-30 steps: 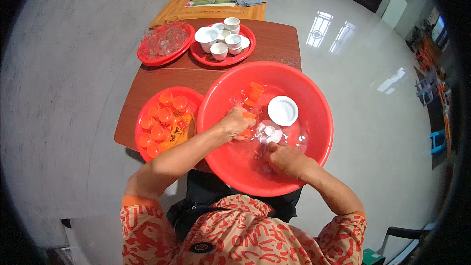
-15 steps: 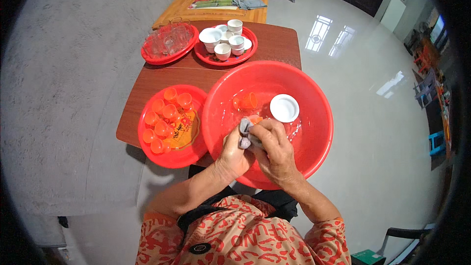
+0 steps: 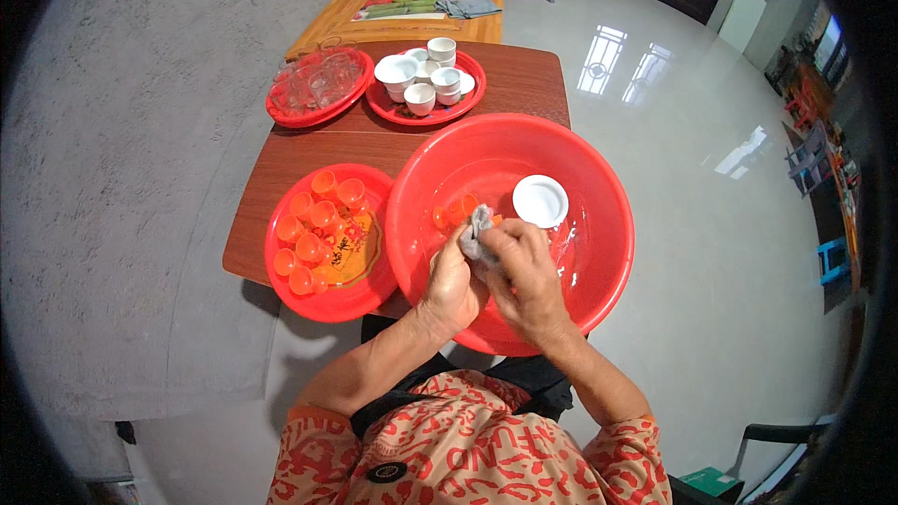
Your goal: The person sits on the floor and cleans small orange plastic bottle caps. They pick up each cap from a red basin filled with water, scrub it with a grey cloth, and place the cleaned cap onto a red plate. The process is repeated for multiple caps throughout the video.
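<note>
Over the near part of a big red basin (image 3: pixel 599 295), my two hands are close together. My right hand (image 3: pixel 526 273) is closed on a wet grey cloth (image 3: pixel 477 236) and presses it towards my left hand (image 3: pixel 453 282). My left hand is curled around an orange cup, mostly hidden by cloth and fingers; only a bit of orange shows beside the cloth. Just beyond my hands, orange cups (image 3: pixel 454 212) lie in the basin's shallow water. A white round dish (image 3: pixel 540 201) sits in the basin, to the right of them.
Left of the basin, a red tray (image 3: pixel 351 307) carries several small orange cups (image 3: pixel 309 245). Farther back on the brown table (image 3: pixel 524 84) stand a tray of clear glasses (image 3: pixel 323 79) and another of white cups and bowls (image 3: pixel 420 98). Behind is a wooden table (image 3: pixel 327 14) with a grey cloth.
My right hand has shifted slightly over the cloth, which is now bunched more closely between my hands. The orange cups in the basin appear a little to the left and lower.
</note>
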Motion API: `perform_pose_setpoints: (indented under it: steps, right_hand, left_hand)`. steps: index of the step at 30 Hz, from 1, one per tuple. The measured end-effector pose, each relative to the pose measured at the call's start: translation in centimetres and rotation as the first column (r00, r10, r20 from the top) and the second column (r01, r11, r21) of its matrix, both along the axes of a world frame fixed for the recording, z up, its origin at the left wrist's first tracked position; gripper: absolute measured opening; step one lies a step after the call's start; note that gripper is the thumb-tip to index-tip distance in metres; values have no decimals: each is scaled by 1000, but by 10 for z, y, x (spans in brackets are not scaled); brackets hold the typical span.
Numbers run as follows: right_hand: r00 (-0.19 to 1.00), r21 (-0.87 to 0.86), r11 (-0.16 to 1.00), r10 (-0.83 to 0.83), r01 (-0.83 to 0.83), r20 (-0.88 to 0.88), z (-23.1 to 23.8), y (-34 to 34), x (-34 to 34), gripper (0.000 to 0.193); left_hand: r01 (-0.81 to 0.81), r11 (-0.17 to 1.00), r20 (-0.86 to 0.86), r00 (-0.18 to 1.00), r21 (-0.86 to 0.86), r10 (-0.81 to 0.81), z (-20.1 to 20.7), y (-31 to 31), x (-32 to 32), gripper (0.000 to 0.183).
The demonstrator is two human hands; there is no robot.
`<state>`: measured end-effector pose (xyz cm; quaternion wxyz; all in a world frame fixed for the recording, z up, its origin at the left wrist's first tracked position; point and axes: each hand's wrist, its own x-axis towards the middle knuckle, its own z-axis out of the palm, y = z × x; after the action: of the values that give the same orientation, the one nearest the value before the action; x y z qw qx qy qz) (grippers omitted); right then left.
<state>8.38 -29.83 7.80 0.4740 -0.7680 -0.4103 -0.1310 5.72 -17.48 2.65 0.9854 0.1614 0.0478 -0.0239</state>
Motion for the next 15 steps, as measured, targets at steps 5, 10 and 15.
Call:
perform_pose_setpoints:
  steps: [5, 10, 15]
  right_hand:
    - [998, 49, 998, -31, 34, -59, 0, -2, 6, 39]
    - [980, 18, 995, -89, 94, -179, 1, -17, 20, 29]
    - [980, -440, 877, -194, 193, 44, -23, -47, 44, 25]
  left_hand:
    - [-107, 989, -81, 990, 105, 115, 17, -8, -3, 32]
    - [-47, 994, -164, 984, 99, 63, 35, -14, -4, 35]
    - [107, 990, -98, 990, 93, -98, 9, 3, -6, 37]
